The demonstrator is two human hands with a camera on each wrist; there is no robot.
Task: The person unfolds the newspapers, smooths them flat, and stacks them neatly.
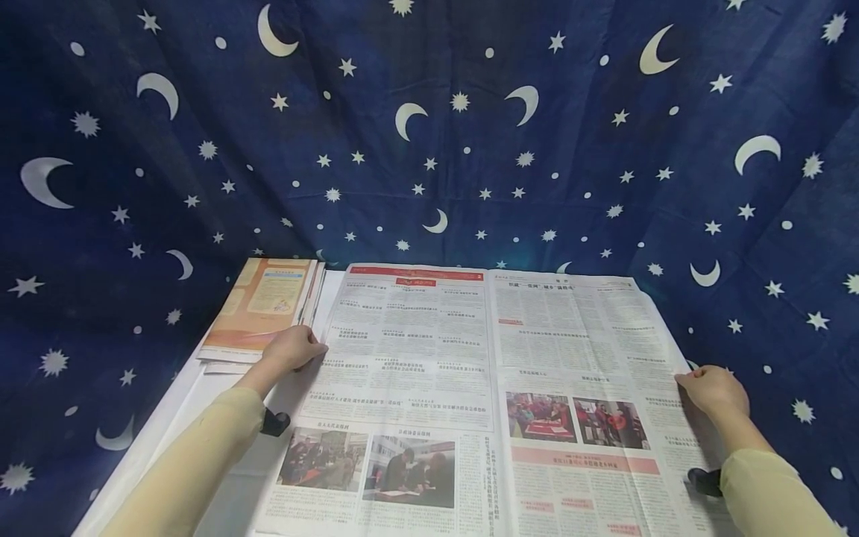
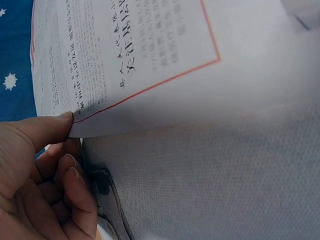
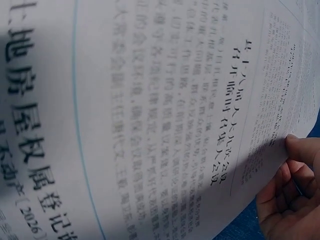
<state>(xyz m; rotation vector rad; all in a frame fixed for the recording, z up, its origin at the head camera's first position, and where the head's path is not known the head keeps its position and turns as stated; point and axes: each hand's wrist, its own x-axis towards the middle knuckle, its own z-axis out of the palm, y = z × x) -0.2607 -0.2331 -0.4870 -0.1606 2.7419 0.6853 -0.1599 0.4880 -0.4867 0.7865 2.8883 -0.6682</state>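
An open newspaper (image 1: pixel 429 380), printed with text and several photographs, spreads across the white table. My left hand (image 1: pixel 290 352) pinches its left edge between thumb and fingers; in the left wrist view, the thumb of that hand (image 2: pixel 42 165) presses on a page margin beside a red printed line. On the opposite side, my right hand (image 1: pixel 716 391) pinches the right edge. The right wrist view has that hand (image 3: pixel 292 192) holding the sheet's rim, the page (image 3: pixel 165 125) curving away from it. What lies beneath the newspaper is hidden.
A stack of orange-covered booklets (image 1: pixel 258 309) lies at the table's back left, close to my left forearm. Bare white table (image 1: pixel 171 432) shows at the left. A dark blue cloth (image 1: pixel 429 134) with moons and stars hangs behind and around the table.
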